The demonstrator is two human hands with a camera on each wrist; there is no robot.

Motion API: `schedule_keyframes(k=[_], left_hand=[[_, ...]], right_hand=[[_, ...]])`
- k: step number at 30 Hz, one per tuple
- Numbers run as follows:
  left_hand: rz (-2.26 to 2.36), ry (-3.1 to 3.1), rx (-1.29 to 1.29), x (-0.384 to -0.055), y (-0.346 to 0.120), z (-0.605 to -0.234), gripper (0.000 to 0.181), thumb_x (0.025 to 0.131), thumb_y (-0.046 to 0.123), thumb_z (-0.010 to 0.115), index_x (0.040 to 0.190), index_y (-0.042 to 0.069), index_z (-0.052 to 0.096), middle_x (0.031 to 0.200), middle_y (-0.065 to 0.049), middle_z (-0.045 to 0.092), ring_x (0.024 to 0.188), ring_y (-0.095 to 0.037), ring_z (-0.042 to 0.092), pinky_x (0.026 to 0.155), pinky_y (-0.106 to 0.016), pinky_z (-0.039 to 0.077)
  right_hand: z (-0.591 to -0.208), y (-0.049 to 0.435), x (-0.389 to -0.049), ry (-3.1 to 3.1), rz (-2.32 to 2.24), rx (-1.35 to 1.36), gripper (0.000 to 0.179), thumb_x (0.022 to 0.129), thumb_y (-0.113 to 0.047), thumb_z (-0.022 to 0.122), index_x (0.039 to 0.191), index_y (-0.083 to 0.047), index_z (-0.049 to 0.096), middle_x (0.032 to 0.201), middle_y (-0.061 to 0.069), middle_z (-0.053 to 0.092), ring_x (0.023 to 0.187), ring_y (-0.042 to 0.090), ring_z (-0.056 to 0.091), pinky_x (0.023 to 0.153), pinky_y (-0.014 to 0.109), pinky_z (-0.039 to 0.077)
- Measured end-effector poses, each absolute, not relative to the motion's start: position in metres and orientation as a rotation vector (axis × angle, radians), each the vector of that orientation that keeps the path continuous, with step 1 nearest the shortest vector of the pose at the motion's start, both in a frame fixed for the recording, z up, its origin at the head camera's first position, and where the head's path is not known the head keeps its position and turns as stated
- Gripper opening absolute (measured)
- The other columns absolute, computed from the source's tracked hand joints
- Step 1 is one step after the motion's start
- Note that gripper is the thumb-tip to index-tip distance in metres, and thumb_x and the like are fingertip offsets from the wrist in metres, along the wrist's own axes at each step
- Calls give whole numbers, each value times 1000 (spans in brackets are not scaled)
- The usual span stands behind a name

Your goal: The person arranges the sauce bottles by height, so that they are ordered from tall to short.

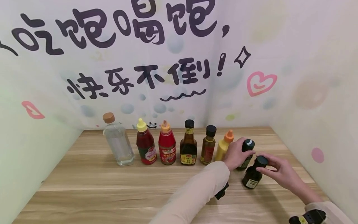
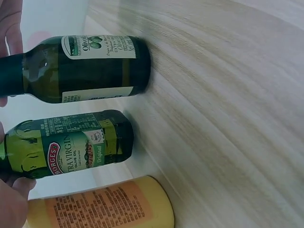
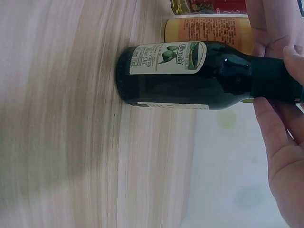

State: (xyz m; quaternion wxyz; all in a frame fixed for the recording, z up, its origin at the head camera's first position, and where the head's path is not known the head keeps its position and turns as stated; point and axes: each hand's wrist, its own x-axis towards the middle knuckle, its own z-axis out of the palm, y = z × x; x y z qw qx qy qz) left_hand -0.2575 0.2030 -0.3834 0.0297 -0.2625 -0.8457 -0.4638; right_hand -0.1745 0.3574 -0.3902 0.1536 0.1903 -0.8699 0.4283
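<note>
My left hand [image 1: 235, 155] holds a green olive oil bottle [image 2: 71, 145] by its upper part, just under the black cap. That bottle stands upright on the table, partly behind my hand in the head view. In front of it and to the right is a darker olive oil bottle [image 1: 251, 178] with a pale label. My right hand [image 1: 283, 172] grips this one round its black neck, thumb on one side and fingers on the other. The right wrist view shows its olive-printed label [image 3: 166, 59]. A yellow squeeze bottle [image 1: 222, 148] with an orange cap is close beside my left hand.
Leftward along the back runs a row: a small brown bottle [image 1: 208, 146], a soy-sauce-like bottle [image 1: 188, 147], a red ketchup bottle [image 1: 167, 146], a dark red squeeze bottle [image 1: 146, 146] and a clear bottle [image 1: 118, 144]. A printed cloth wall [image 1: 179, 115] borders the wooden table [image 1: 126, 196].
</note>
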Motion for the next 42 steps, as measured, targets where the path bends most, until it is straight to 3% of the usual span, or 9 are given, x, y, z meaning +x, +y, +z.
schedule_keyframes(k=[6, 17, 42], left_hand=[[-1461, -2622, -763, -260, 207, -384, 37, 77, 27, 68, 110, 13, 56, 98, 6, 62, 83, 0, 55, 70, -11, 43], [-1438, -2647, -656, -258, 212, -388, 31, 77, 28, 68, 103, 14, 56, 92, 5, 63, 81, -2, 56, 69, -13, 43], [-1421, -2682, -665, -267, 221, -387, 31, 78, 26, 68, 102, 13, 52, 93, 3, 62, 80, -4, 56, 69, -14, 43]], right_hand=[[-390, 356, -176, -2488, 1211, 545, 42, 71, 8, 68, 111, 6, 55, 101, -25, 53, 88, -8, 54, 60, 14, 48], [-393, 357, -174, -2486, 1236, 568, 46, 72, 8, 67, 116, -1, 55, 104, -23, 54, 89, -7, 54, 60, 15, 48], [-390, 358, -175, -2451, 1229, 593, 47, 71, 10, 66, 115, -1, 56, 106, -22, 54, 89, -6, 55, 62, 14, 48]])
